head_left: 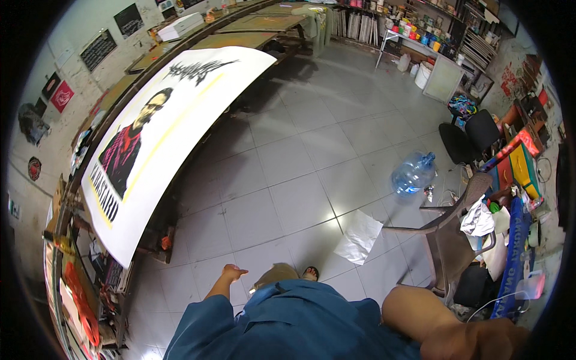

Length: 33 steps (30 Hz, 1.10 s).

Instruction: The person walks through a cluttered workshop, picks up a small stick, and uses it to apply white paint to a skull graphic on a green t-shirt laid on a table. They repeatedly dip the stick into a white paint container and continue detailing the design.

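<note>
My left hand point(232, 273) hangs low in front of me above the tiled floor, its thumb stretched out to the right. Nothing shows in it, though part of its fingers is hidden. My right forearm reaches out to the lower right, where my right hand point(489, 342) is large, dark and cut off by the picture's rim; its fingers cannot be made out. To my left, a big white printed sheet point(174, 150) with a figure, yellow lines and black lettering lies over a long work table, its near edge hanging free. Neither hand touches it.
A brown plastic chair point(447, 246) stands close at right, with a piled shelf behind it. A large clear blue water bottle point(414, 173) and a crumpled silvery sheet point(359, 237) lie on the floor. Farther off are a black chair point(459, 143), a white bucket point(423, 75) and paint containers.
</note>
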Motion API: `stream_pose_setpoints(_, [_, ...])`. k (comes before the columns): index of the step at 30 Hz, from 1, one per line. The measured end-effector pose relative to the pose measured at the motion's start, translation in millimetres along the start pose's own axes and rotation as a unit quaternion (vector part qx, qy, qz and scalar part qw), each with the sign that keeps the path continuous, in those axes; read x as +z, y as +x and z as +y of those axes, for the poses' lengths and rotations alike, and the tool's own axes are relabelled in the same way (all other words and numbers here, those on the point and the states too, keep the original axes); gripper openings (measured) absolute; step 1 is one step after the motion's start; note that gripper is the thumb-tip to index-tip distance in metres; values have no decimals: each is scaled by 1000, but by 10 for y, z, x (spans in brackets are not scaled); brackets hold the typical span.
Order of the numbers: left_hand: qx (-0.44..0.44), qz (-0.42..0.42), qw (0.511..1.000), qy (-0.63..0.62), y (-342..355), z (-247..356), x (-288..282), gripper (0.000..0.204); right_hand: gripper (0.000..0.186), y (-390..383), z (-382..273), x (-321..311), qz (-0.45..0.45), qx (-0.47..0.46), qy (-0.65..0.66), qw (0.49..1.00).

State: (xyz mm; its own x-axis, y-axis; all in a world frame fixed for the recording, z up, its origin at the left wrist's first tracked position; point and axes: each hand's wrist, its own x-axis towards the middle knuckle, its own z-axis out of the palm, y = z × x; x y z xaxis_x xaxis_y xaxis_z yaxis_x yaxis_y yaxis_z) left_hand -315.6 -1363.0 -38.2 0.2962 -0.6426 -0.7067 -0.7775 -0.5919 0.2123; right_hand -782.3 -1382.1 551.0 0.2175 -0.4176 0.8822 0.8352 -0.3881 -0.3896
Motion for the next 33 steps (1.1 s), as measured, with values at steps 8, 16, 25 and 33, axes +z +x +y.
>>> stream_pose_setpoints(8, [-114,-172,978,44,1534,1772,-450,64,8,394,773,-2773,-281,20,50,958])
stream_pose_setpoints(16, [174,-197,849,459,3623,3666,-1213,69,25,-300,1651,-5582,334,380,-509,697])
stream_pose_setpoints(25, [135,-8,991,17,4620,7638,-2639,33,18,-571,1444,-7711,550,417,-442,573])
stream_pose_setpoints(33, [120,43,989,-73,5552,8938,-3056,28,10,798,1753,-10419,422,404,-489,647])
